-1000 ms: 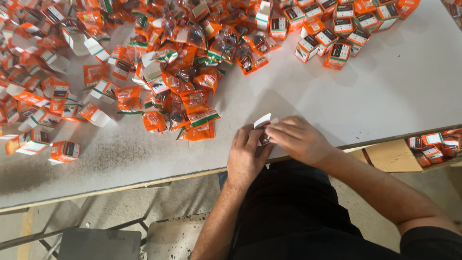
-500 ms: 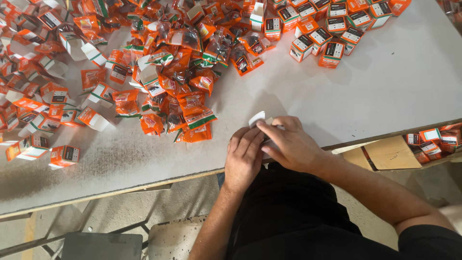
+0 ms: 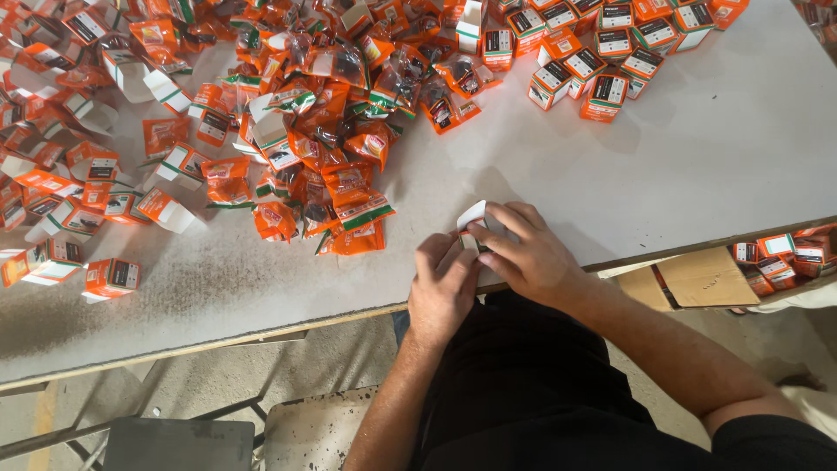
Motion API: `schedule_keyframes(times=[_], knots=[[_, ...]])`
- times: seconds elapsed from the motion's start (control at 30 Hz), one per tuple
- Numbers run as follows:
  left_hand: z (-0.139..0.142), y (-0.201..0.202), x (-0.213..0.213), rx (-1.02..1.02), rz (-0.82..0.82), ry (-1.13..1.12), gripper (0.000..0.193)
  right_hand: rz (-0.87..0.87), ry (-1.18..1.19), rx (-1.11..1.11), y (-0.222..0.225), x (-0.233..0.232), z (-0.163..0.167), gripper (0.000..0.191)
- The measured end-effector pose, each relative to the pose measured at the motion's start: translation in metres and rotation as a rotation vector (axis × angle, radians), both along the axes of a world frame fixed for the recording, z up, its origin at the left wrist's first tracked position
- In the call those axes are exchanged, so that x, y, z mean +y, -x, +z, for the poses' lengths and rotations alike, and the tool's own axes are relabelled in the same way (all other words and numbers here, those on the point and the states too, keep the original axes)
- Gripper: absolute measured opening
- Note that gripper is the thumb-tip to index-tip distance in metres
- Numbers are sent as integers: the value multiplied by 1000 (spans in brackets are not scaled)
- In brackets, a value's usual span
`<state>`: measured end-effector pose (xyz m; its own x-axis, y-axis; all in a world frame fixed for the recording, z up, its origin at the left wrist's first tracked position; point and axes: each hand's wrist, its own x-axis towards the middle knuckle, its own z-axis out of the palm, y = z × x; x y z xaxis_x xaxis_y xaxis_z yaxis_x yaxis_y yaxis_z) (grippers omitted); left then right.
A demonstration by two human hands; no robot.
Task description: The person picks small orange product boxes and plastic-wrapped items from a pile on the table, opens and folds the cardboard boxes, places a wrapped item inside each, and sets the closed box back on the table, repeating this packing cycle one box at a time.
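My two hands meet at the near edge of the white work table [image 3: 697, 157], and between them sits the small white-and-orange carton [image 3: 472, 228] I am working on. From my left hand [image 3: 445, 283] the carton lies at about one o'clock, right at the fingertips; from my right hand [image 3: 527, 253] it lies at about ten o'clock, tucked under the curled fingers. Both hands touch it, with the right covering more of it, so only its upper white flap shows, poking up toward twelve o'clock. The carton's long axis looks to run roughly from six to twelve, away from my body, though most of it is hidden and I cannot be sure. My right fingers are bent close and pressed on the carton's top and right side; my left fingers are nearly closed, pinching its left edge from below. Whether anything is already inside the carton I cannot tell. At about ten o'clock from my hands, near but apart, lies the heap of orange sachets and flat cartons [image 3: 331, 192], its closest sachet just short of my left fingertips. Well apart at one o'clock stand the finished orange boxes in rows [image 3: 602, 65]. More such boxes sit in a cardboard box [image 3: 697, 277] below the table edge at three o'clock.
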<state>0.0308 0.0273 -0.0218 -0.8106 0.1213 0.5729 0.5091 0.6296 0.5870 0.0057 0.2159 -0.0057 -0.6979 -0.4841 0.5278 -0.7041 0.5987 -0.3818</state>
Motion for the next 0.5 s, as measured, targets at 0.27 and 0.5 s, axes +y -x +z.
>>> schedule_keyframes(times=[0.27,0.5], knots=[[3,6,-3,-66,-137,-132,32,117,568,-593,13,14,-22,35],[-3,5,-4,-67,-141,-168,35,246,267,-304,12,14,1,31]])
